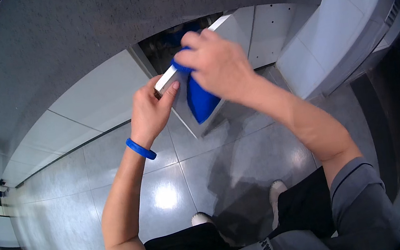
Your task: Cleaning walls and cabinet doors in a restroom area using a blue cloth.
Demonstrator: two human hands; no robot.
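A light cabinet door stands swung out from below the grey counter. My left hand grips the free corner of this door, thumb on the near face and fingers behind its edge. Bunched in my right hand is a blue cloth, pressed over the door's white top edge. Part of the cloth hangs down against the door's face in a point. My right fingers are slightly blurred and hide some of the cloth.
Above the door runs a dark grey speckled counter. Behind it the cabinet opening is dark, its contents unclear. Closed white panels extend to the left. A white tiled block stands at right. Grey floor tiles lie below, around my shoes.
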